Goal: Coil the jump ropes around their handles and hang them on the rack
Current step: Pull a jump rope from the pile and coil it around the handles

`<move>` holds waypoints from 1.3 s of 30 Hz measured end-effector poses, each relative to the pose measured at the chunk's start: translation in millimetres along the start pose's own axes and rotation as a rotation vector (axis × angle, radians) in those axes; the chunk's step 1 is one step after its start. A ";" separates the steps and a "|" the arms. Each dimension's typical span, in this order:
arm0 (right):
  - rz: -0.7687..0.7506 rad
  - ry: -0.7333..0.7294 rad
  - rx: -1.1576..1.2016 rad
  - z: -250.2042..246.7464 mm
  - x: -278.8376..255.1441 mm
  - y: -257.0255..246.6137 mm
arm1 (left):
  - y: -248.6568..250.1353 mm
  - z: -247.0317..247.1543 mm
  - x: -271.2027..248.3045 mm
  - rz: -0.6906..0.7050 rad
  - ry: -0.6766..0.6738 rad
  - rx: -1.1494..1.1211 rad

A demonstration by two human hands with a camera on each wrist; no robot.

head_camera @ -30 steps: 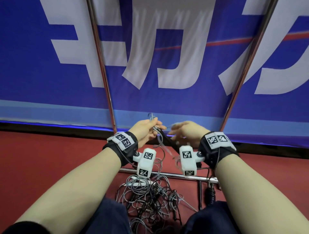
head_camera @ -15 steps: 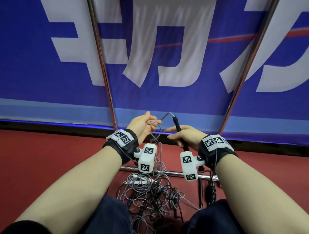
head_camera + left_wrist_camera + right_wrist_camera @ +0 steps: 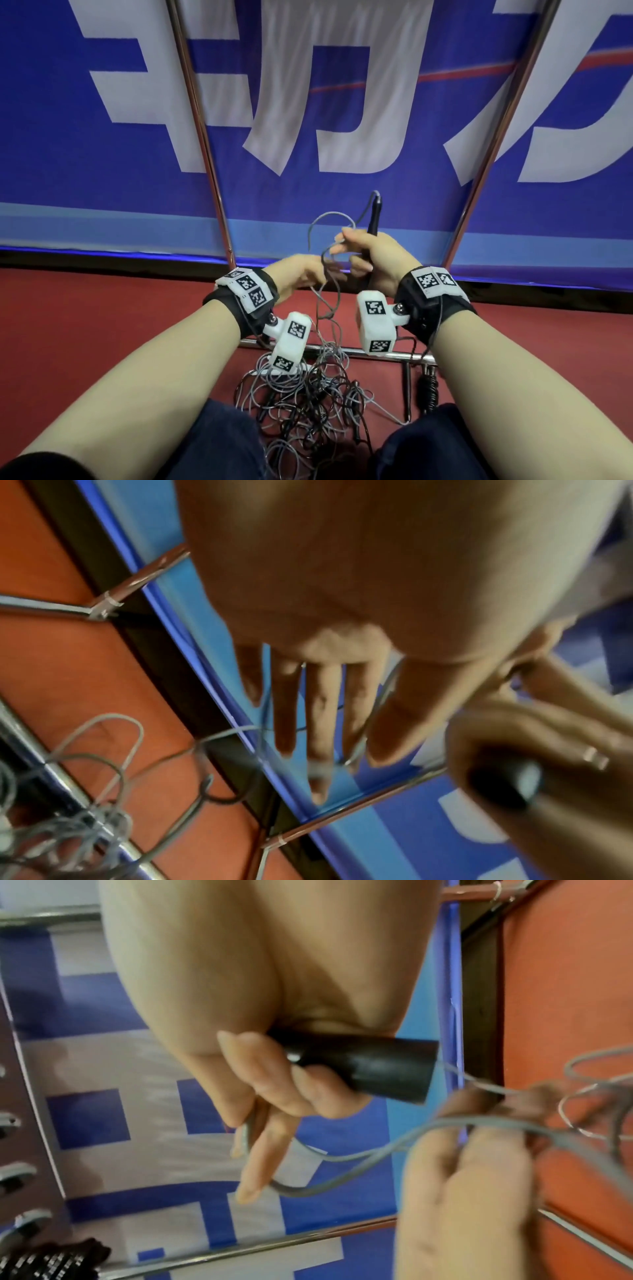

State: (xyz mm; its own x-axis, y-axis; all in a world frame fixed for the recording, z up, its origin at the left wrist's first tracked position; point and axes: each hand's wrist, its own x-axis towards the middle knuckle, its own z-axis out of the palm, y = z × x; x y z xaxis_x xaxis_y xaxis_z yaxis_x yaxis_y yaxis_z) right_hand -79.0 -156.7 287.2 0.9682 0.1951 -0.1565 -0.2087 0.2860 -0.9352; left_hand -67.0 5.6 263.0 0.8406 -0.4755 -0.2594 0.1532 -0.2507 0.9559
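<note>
Backdrop: we are facing a blue banner (image 3: 376, 120) with large pale lettering, hung behind two slanting metal poles of the rack (image 3: 202, 137).
Floor: we are kneeling on red flooring (image 3: 85, 325), with the rack's low chrome bar (image 3: 407, 357) running across in front of our knees.
Rope pile: a tangle of grey and black jump ropes (image 3: 308, 404) is lying on the floor between our knees, partly draped over the low bar; no bin or basket is showing, so nothing is holding them but the floor.
Hung ropes: one coiled black bundle (image 3: 428, 387) seems to be hanging by the bar at the right; the rest we cannot count.
Right hand: our right hand (image 3: 373, 263) is clenching a black handle (image 3: 373, 1066) roughly upright, its cord end pointing up toward the banner.
Cord: the grey cord (image 3: 329, 219) is arching out of the handle's top, looping left and down past our fingers toward the pile.
Left hand: our left hand (image 3: 301, 274) is lying just left of the handle and lower, fingers (image 3: 322, 723) straight and spread with the cord running across them, not gripping it.
Key relation: the slack is falling to the left of the upright handle, so the left hand is nearer to it; we judge winding must go around that long axis.
</note>
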 end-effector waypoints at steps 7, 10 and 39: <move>-0.161 -0.017 0.333 -2.2 0.4 -16.2 | -8.3 18.2 -1.8 -0.142 -0.135 0.284; -0.230 -0.003 0.471 -9.1 -1.2 -20.4 | -16.3 11.4 2.2 -0.216 -0.138 0.254; 0.102 -0.003 0.029 -4.7 -5.3 3.6 | -2.3 -9.5 3.5 -0.089 0.297 -0.461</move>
State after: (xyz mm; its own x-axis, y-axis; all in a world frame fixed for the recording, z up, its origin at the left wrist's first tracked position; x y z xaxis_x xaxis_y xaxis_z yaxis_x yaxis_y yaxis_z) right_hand -84.3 -161.1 283.2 0.9412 0.2277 -0.2495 -0.3104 0.2913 -0.9049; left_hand -59.5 12.5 261.2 0.9140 -0.1944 -0.3561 0.3861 0.1478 0.9105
